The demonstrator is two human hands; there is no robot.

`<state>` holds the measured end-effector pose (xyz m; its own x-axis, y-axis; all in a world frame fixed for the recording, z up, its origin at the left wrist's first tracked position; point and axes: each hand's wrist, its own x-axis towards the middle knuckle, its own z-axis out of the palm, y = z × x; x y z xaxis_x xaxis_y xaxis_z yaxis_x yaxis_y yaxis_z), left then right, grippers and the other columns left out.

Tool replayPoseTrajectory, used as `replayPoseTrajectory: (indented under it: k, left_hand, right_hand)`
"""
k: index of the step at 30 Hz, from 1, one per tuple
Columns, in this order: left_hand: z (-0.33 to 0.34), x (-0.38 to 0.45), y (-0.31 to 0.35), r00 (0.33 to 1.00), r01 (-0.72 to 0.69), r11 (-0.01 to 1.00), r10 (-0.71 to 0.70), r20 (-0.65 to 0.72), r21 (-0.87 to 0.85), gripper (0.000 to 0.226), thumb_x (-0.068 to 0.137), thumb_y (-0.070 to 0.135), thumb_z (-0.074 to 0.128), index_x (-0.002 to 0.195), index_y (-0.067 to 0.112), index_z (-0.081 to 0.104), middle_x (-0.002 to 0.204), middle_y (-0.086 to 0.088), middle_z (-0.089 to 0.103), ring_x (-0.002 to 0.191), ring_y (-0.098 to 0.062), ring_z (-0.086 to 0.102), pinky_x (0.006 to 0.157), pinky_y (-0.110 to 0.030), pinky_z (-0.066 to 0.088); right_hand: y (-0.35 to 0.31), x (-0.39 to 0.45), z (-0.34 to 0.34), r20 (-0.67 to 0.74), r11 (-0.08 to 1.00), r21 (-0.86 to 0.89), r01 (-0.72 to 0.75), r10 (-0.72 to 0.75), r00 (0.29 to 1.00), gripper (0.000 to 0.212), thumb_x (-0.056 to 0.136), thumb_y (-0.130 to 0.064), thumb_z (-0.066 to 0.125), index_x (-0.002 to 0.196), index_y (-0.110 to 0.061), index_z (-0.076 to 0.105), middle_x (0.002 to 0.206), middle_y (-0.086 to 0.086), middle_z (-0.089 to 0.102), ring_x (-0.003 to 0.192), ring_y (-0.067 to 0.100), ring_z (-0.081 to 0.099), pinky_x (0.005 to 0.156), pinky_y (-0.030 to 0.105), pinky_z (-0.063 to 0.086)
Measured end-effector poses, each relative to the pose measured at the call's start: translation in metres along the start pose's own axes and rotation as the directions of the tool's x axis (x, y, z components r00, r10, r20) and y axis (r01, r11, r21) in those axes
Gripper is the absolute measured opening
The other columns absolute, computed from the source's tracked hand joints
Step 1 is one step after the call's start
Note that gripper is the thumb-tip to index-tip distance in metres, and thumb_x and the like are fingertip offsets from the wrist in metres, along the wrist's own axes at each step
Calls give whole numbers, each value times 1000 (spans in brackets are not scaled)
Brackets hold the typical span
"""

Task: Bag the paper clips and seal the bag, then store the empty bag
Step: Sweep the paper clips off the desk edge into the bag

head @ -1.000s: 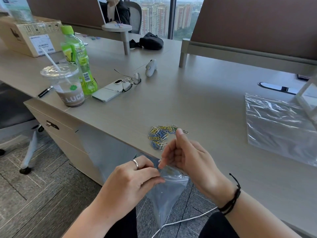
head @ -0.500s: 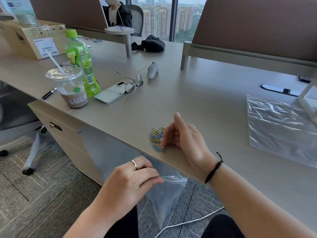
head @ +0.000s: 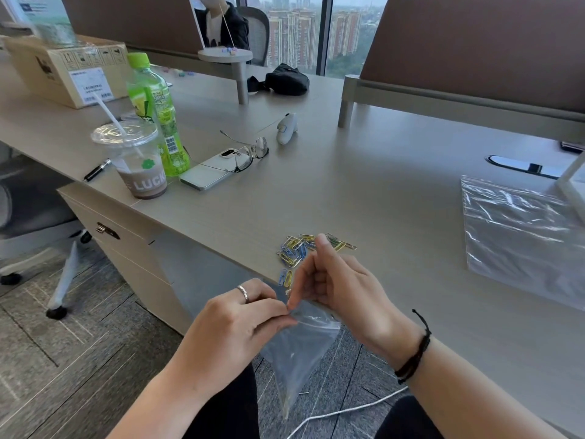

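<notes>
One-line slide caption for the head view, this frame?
Both hands, left hand and right hand, hold a small clear bag below the desk edge beside loose paper clips.

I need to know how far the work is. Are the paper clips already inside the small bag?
Mostly out. The paper clips lie heaped on the desk edge; the small bag hanging from both hands looks nearly empty.

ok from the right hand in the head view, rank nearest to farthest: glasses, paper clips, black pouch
From the right hand:
1. paper clips, on the desk edge just beyond its fingers
2. glasses, mid-desk, left, on the phone
3. black pouch, far back by the window
</notes>
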<state>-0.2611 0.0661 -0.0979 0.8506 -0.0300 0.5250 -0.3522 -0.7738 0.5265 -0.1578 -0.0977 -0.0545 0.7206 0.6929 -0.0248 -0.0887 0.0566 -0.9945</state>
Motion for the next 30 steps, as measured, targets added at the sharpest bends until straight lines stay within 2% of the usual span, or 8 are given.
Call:
replayPoseTrajectory:
  k: [3,7,11,17,20,25,28,30]
  left_hand:
    - [0,-1,0,1000,3,1000,-3,-6,-11,20,92,38,68,93,21,77,91,11,63,74,-4,63,66,-27,53]
    - [1,-1,1,1000,-7,1000,7,-11,12,21,93,38,69,89,18,77,89,9,63,71,-7,63,64,-29,53]
    - [2,-1,2,1000,-15,1000,15,0,8,21,93,36,69,90,17,78,89,9,63,71,-6,63,64,-27,54]
    - [2,0,4,1000,-20,999,20,10,27,21,93,35,69,88,17,77,88,7,63,73,-6,64,67,-27,53]
    - [1,0,3,1000,-17,999,16,20,33,19,94,35,69,88,18,77,89,8,63,74,-7,64,67,-28,53]
    - [0,0,1,1000,-17,1000,17,11,18,19,93,35,69,89,18,78,89,8,64,75,-6,64,68,-28,53]
    - [1,0,0,1000,-8,1000,8,-1,3,21,93,37,68,89,18,77,89,8,64,74,-8,65,66,-30,54]
    - [1,0,-1,1000,-10,1000,10,-6,3,22,93,37,68,90,18,77,90,8,64,73,-8,65,65,-31,54]
  right_hand:
    - [0,-1,0,1,999,38,-30,30,1000,68,101,-49,31,78,5,64,75,37,61,71,29,61,71,29,51]
    - [-2,12,-11,-121,994,106,-3,16,993,64,101,-52,33,66,-8,65,67,23,66,70,32,62,86,51,51]
    - [-8,37,-14,-216,995,47,82,-70,974,66,102,-52,32,57,-14,62,55,19,63,65,33,58,94,57,50]
    - [-2,57,3,-90,992,-115,45,-56,994,63,93,-63,31,54,-18,52,51,18,59,62,28,56,97,60,47]
    - [3,52,4,-74,999,-32,10,-13,997,63,98,-60,33,58,-13,48,49,17,52,53,25,50,94,55,48]
    - [3,36,1,-16,993,116,-35,38,999,63,100,-55,36,61,-6,43,54,17,40,48,24,42,74,41,43]
    - [5,28,-4,57,997,72,-32,28,998,67,96,-62,37,62,-5,45,53,16,43,51,26,41,89,54,49]
    - [7,25,-8,104,1000,19,-15,12,994,68,94,-66,34,60,-8,46,52,16,45,54,28,40,96,55,48]
